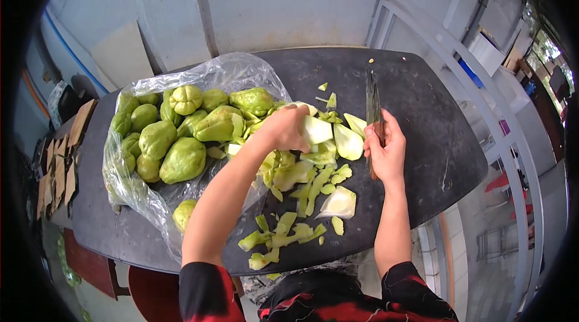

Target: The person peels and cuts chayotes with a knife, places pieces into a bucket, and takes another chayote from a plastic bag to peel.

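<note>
My right hand [386, 144] is closed round the wooden handle of a knife [373, 102], whose blade points away from me over the dark table. My left hand [288, 130] reaches into the pile of cut chayote pieces, its fingers curled at a pale peeled piece [316, 130]; its fingertips are partly hidden. Another peeled piece [348, 141] lies between my hands. Green peelings [316, 189] are strewn in front of the pile, beside a pale chunk [339, 202]. Whole green chayotes [183, 160] rest on a clear plastic bag [142, 200] at the left.
The dark table [431, 135] has rounded corners and stands near a pale wall [289, 5]. A grey metal railing [482, 74] curves along the right. Brown cardboard pieces [60, 165] lie at the far left, and a red stool [154, 295] is below the table's front edge.
</note>
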The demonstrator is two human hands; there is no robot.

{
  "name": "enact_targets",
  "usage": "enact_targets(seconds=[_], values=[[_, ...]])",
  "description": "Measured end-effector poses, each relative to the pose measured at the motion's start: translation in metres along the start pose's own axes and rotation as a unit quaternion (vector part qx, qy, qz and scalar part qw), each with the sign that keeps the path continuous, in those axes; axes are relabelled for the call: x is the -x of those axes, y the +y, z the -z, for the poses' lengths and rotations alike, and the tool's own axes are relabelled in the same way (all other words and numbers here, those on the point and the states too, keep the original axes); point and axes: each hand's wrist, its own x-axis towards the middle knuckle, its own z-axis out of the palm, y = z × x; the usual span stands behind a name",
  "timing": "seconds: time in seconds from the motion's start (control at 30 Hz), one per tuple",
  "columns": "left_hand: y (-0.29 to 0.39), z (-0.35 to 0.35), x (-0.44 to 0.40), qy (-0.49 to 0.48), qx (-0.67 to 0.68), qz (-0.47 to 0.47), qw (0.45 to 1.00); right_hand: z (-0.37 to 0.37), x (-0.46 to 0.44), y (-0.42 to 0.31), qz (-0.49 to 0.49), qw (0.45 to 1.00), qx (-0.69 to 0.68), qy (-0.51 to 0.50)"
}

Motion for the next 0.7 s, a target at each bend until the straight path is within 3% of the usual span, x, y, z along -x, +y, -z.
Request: enact_targets(seconds=[0.07, 0.13, 0.2, 0.23, 0.27, 0.33, 0.4, 0.47, 0.53, 0.6, 0.7], values=[[-0.007, -0.002, 0.005, 0.115, 0.170, 0.052, 0.977, -0.001, 0.003, -0.004, -0.015, 0.999, -0.035, -0.025], [-0.008, -0.003, 0.014, 0.181, 0.344, 0.112, 0.915, -0.001, 0.006, -0.012, -0.023, 0.994, -0.091, -0.060], [-0.013, -0.017, 0.010, 0.259, 0.550, 0.195, 0.770, -0.004, 0.009, -0.021, -0.031, 0.984, -0.145, -0.098], [-0.016, -0.016, 0.010, 0.220, 0.661, 0.200, 0.689, -0.006, 0.012, -0.025, -0.050, 0.971, -0.192, -0.132], [-0.019, -0.018, 0.014, 0.225, 0.661, 0.201, 0.687, -0.008, 0.015, -0.027, -0.072, 0.955, -0.237, -0.165], [-0.018, -0.017, 0.024, 0.208, 0.803, 0.155, 0.536, -0.015, 0.019, -0.029, -0.090, 0.937, -0.263, -0.213], [-0.012, -0.016, 0.036, 0.224, 0.807, 0.135, 0.530, -0.021, 0.022, -0.024, -0.111, 0.922, -0.274, -0.252], [-0.007, -0.011, 0.051, 0.213, 0.866, 0.164, 0.421, -0.027, 0.026, -0.020, -0.112, 0.921, -0.262, -0.267], [-0.003, -0.007, 0.065, 0.215, 0.862, 0.151, 0.434, -0.033, 0.029, -0.018, -0.118, 0.926, -0.217, -0.286], [-0.005, -0.009, 0.073, 0.198, 0.902, 0.072, 0.376, -0.036, 0.029, -0.022, -0.116, 0.925, -0.211, -0.294], [-0.001, -0.011, 0.082, 0.215, 0.897, 0.048, 0.382, -0.036, 0.029, -0.030, -0.150, 0.895, -0.285, -0.309]])
